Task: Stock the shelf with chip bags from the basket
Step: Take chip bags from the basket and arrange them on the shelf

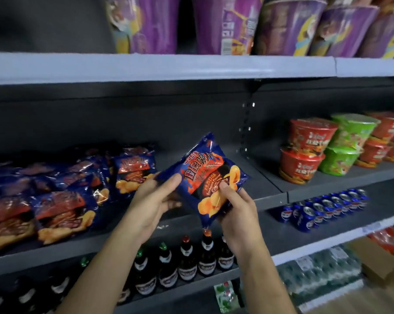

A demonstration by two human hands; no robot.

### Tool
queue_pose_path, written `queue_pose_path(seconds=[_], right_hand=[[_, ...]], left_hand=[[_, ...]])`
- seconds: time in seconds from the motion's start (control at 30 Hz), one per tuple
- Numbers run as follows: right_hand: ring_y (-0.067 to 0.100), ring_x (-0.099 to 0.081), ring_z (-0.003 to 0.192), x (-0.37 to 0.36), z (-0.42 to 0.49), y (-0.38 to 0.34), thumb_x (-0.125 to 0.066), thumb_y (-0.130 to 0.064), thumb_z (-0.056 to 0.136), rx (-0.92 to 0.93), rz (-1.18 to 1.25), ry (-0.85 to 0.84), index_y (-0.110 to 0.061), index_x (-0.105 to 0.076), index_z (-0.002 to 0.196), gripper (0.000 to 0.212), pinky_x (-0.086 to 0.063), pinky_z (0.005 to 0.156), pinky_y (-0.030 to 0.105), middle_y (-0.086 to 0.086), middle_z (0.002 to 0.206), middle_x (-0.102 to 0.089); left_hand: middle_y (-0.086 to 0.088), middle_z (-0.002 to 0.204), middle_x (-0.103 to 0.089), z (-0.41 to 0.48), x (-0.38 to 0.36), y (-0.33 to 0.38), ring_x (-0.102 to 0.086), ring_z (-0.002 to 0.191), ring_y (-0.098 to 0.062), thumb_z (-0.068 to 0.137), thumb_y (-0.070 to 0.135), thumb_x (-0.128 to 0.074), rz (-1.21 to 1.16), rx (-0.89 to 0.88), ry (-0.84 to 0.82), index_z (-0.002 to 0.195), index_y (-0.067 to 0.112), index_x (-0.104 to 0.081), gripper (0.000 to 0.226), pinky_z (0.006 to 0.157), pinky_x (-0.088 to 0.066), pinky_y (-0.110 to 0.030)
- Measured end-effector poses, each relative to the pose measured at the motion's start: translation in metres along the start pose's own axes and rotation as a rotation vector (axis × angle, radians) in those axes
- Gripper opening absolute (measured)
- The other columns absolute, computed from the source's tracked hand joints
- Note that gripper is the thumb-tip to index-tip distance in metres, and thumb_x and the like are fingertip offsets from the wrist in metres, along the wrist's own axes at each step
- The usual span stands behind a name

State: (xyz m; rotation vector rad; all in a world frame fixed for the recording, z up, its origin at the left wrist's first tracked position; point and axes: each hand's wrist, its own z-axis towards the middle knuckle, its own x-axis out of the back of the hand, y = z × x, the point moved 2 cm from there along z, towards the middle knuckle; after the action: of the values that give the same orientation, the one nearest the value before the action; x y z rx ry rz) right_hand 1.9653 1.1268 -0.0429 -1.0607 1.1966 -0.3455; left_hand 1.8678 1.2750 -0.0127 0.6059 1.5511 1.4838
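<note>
Both hands were on one blue crinkly foil chip bag (205, 177). The left hand (155, 200) gripped its left edge, thumb on the front. The right hand (234, 207) pinched the lower right side. The bag was tilted in the air, just in front of the bare stretch of dark grey metal shelf (254, 177), right of the row of matching blue bags already stocked (62, 200). No basket in view.

My worry: foil's slippery, so a loose pinch could drop it onto the dark glass bottles (187, 261) below. Shoving it in sideways could also nudge the neighbouring bags, which sat close to the front lip, and tip one off.
</note>
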Motion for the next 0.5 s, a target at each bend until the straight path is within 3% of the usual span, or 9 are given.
queue_pose_path(seconds=[0.17, 0.3, 0.5], right_hand=[[0.036, -0.07, 0.105, -0.05, 0.006, 0.029, -0.065, -0.004, 0.091, -0.057, 0.061, -0.087, 0.001, -0.06, 0.127, 0.037, -0.058, 0.082, 0.042, 0.024, 0.12, -0.07], [0.036, -0.071, 0.105, -0.07, 0.007, 0.046, -0.07, -0.012, 0.087, -0.094, 0.02, -0.154, 0.002, -0.061, 0.126, 0.042, -0.058, 0.083, 0.04, 0.024, 0.119, -0.071], [0.029, -0.071, 0.095, -0.084, 0.018, 0.056, -0.079, -0.028, 0.08, -0.059, -0.006, -0.134, -0.006, -0.058, 0.127, 0.055, -0.058, 0.076, 0.04, 0.019, 0.116, -0.072]], left_hand=[[-0.001, 0.113, -0.075, -0.006, 0.023, 0.013, -0.071, 0.104, -0.018, 0.084, 0.029, -0.065, 0.07, -0.07, -0.017, 0.122, 0.019, -0.064, 0.039, 0.086, -0.056, -0.033], [-0.003, 0.11, -0.076, -0.003, 0.047, 0.022, -0.072, 0.104, -0.021, 0.09, 0.025, -0.065, 0.115, -0.096, 0.085, 0.121, 0.017, -0.066, 0.032, 0.094, -0.054, -0.042], [-0.004, 0.108, -0.076, 0.004, 0.08, 0.032, -0.072, 0.102, -0.022, 0.09, 0.023, -0.068, 0.173, -0.098, 0.147, 0.119, 0.015, -0.067, 0.031, 0.093, -0.055, -0.043]])
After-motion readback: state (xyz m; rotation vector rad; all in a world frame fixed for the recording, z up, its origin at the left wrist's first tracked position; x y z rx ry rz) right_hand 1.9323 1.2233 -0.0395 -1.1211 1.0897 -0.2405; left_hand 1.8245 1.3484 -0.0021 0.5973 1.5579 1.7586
